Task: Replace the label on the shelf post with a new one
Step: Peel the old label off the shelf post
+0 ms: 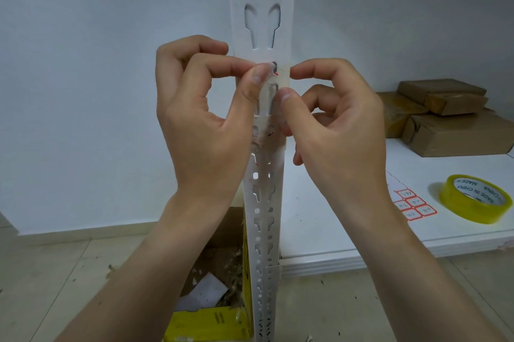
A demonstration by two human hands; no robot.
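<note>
A white slotted shelf post [262, 21] runs upright through the middle of the view. Clear tape with bits of a red-edged label [271, 83] clings to the post at hand height. My left hand [200, 108] pinches the peeling tape between thumb and forefinger at the post's left side. My right hand [333, 119] pinches the tape's right part, its thumb on the post's front and its forefinger at the post's right edge. A sheet of red-bordered new labels [414, 204] lies on the white shelf [333, 230] to the right.
A roll of yellowish clear tape [475, 198] lies on the shelf beside the label sheet. Brown parcels [450, 116] are stacked at the shelf's back right. An open yellow cardboard box [211, 286] with paper scraps stands on the tiled floor left of the post.
</note>
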